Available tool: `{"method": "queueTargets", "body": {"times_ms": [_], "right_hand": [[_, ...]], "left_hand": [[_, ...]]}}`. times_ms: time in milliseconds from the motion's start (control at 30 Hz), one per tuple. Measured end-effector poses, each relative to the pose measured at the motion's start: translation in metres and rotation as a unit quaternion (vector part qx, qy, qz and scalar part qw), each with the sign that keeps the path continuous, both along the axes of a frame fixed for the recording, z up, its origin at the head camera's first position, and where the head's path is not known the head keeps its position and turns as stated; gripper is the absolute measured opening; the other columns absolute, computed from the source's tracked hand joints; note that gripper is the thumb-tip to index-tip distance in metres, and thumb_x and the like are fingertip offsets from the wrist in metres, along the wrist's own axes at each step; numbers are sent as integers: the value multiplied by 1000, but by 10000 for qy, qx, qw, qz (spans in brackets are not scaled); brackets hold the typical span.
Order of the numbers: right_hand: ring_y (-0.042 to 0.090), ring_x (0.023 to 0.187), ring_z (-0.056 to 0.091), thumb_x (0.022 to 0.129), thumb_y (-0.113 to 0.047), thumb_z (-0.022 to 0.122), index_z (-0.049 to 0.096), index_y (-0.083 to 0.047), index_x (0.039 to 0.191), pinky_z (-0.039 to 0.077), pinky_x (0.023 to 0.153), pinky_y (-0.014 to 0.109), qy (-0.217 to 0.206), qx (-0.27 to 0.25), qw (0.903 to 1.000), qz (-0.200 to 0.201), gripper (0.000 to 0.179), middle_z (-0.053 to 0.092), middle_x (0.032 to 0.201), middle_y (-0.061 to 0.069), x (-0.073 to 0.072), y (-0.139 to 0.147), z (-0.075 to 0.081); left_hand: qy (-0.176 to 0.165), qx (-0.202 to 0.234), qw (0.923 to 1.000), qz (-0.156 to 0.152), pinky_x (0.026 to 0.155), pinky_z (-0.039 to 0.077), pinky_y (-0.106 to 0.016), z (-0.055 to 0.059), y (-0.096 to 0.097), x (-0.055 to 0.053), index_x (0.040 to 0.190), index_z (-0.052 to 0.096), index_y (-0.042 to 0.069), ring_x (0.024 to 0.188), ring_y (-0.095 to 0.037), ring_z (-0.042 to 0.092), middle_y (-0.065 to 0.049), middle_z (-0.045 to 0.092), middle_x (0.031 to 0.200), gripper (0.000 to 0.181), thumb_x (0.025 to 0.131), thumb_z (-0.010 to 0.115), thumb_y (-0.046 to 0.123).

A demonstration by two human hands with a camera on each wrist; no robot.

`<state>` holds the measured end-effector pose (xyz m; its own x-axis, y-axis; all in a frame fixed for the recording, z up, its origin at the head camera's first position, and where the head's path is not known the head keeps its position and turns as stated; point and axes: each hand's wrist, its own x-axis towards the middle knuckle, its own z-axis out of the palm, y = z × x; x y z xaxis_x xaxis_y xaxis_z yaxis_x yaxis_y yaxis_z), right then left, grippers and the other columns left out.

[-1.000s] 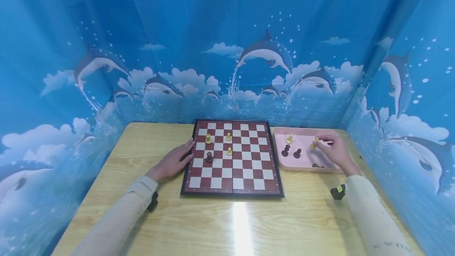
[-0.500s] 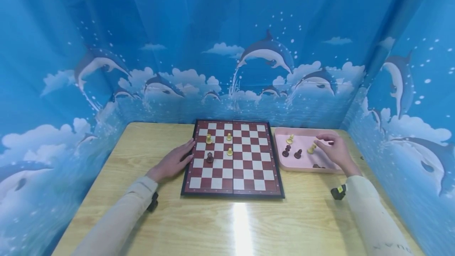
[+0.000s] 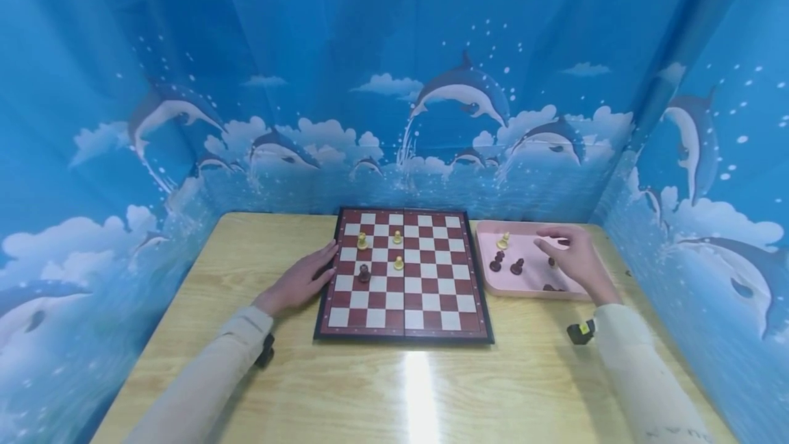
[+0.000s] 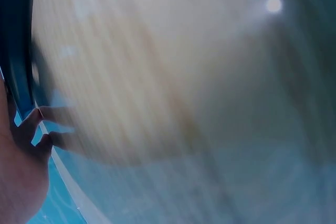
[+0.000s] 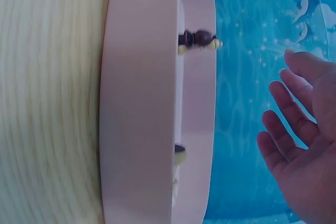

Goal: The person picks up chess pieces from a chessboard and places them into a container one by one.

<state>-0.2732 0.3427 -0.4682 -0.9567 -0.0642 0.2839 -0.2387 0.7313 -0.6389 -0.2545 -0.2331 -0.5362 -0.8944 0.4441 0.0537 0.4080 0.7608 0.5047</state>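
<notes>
Both hands are bare and hold nothing. With its fingers loosely spread, the right hand (image 3: pixel 576 257) hovers over the shallow pink rectangular tray (image 3: pixel 524 284), thumb well apart from the fingertips. Fingers extended, the left hand (image 3: pixel 298 283) rests its tips against the left edge of the square red-and-white checkered chessboard (image 3: pixel 431 273) (black-rimmed, with a seam down its middle).

Partly hidden beneath the right hand, a pale yellow chess piece with a dark base (image 5: pixel 180 157) lies in the tray; its type is too blurred to tell. Also in the tray are a dark brown king (image 3: pixel 496 262), a dark brown pawn (image 3: pixel 517 266), another pale yellow piece (image 3: pixel 503 241) behind them and a dark piece (image 3: pixel 551 288) by the near wall.

Four pieces stand on the board's left half: a taller yellow one (image 3: pixel 361 242), two small yellow pawns (image 3: pixel 398 264) and a dark brown piece (image 3: pixel 364 273). Tray and board sit side by side on the pale wood-grain table (image 3: pixel 345 389), before a blue dolphin-print curtain (image 3: pixel 277 33).
</notes>
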Motion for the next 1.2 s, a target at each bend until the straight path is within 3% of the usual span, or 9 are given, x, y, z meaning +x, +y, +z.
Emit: {"method": "queueTargets", "body": {"times_ms": [133,233,433,1000,1200], "right_hand": [[34,114,66,97,-33,71,76,-8,116,54,95,57,257,388,9988,148,32,74,119,13,3,-9,2],[36,112,66,97,-23,72,75,-3,115,54,94,57,324,254,9987,300,27,74,117,16,4,-20,2],[41,117,61,96,-10,70,72,5,115,48,100,61,29,-299,9985,458,24,71,120,24,1,-45,-1],[40,119,59,96,-8,69,72,3,117,48,100,64,-359,-308,9881,1462,25,69,122,21,0,-115,3],[40,118,60,95,-12,71,72,0,120,47,106,61,-829,-337,9838,1553,28,70,119,16,1,-137,3]], "left_hand": [[28,14,10000,-18,124,23,-58,-1,0,0,163,21,11,153,-38,25,-9,16,170,63,110,40,40],[15,10,10000,-17,124,23,-58,-1,0,0,163,21,12,153,-37,25,-9,16,170,63,110,40,40],[-7,-45,10000,5,124,23,-57,-2,0,0,163,21,13,153,-36,25,-8,17,170,63,110,39,42],[29,-15,10000,-64,124,23,-57,1,0,1,162,21,11,153,-38,26,-10,16,170,62,110,39,40],[47,-49,10000,-63,124,23,-57,0,0,-1,163,20,12,153,-37,25,-9,16,170,63,110,38,42]]}}
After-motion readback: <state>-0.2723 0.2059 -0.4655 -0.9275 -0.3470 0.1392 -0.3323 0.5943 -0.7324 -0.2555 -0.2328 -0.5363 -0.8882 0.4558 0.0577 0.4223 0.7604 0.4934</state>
